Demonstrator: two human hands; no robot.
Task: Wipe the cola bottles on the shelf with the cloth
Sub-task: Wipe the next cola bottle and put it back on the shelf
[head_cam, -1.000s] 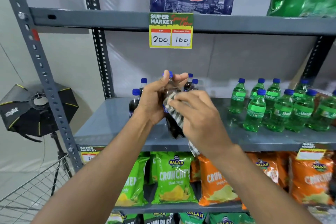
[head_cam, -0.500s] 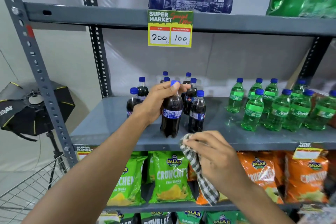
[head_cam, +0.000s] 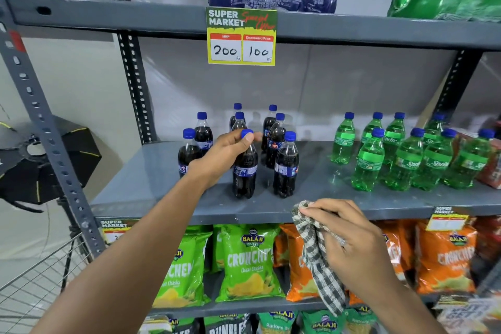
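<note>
Bottles of dark cola with blue caps [head_cam: 285,164] stand in a loose cluster on the grey metal shelf [head_cam: 151,171], well to the left of the green plastic Sprite bottles with blue caps [head_cam: 368,163]. The front cola bottle of the cluster [head_cam: 245,171] stands upright on the shelf just left of another front one. Left hand [head_cam: 221,156] curls round its neck and shoulder, fingers closed to the blue cap, thumb side hidden behind the bottle. Right hand [head_cam: 352,241] sits below and right of that bottle, in front of the shelf's front edge, closed on a bunched black-and-white checked cloth [head_cam: 317,255]; the cloth's loose end hangs down past the green and orange Balaji snack bags [head_cam: 248,260] one level under the shelf. Cloth is clear of every cola bottle. Yellow-and-green "Super Market" price card marked 200 and 100 [head_cam: 241,36] hangs above the cluster.
</note>
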